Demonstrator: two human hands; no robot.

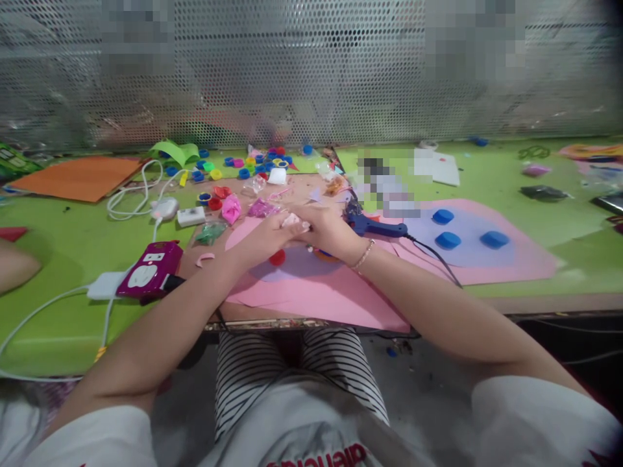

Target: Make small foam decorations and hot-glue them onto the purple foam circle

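Observation:
Both my hands meet over the pink paper (341,292) on the table. My left hand (272,239) is closed on a small whitish-pink piece (296,222). Against it, my right hand (333,232) is closed too, its fingers partly hidden; what it grips is hard to make out. Below them a red cap (277,257) lies on a purple paper shape (292,266). A blue glue gun (379,226) rests just right of my right hand. Left of my hands are a bright pink crumpled piece (231,209) and a green plastic bag (210,233).
A magenta power strip (150,269) with white cables stands at the left. Orange sheets (80,178) lie behind it. Several coloured caps are scattered at the back. Blue caps (494,239) sit on paper at the right. A person's arm (17,267) shows at the left edge.

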